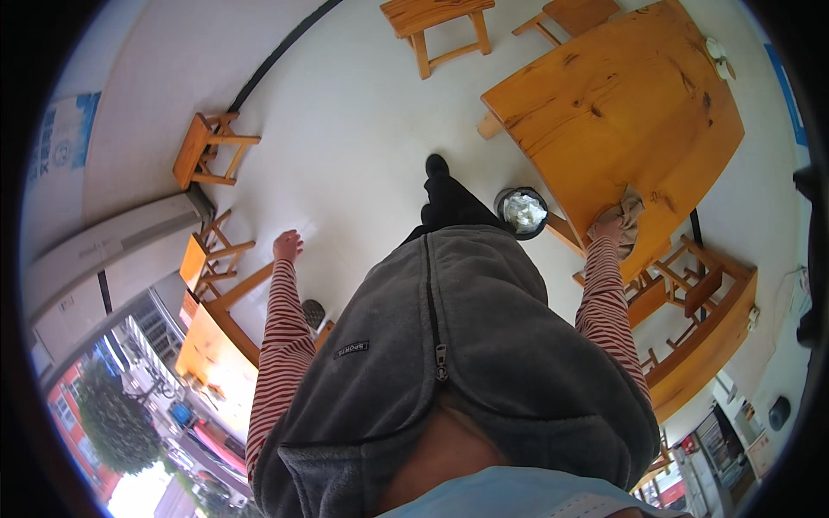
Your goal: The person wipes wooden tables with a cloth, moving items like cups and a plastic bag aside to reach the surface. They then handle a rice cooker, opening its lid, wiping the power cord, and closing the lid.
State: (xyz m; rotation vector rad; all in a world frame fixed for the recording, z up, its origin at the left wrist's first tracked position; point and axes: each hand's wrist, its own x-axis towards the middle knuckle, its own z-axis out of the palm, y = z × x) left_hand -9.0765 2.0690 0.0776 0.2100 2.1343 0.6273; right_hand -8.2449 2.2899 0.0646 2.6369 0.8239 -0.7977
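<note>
My right hand grips a brown cloth, which lies against the near corner of a wooden table at the right. Part of the cloth spreads past my fingers over the tabletop. My left hand hangs over the pale floor at the left, fingers curled and touching nothing; whether they are fully closed is hard to tell. Both arms wear red and white striped sleeves.
A bin holding crumpled white tissue stands beside the table. Wooden stools stand at the top and left. Another wooden table is at the lower left, a further one at the right. Small white items sit at the main table's far edge.
</note>
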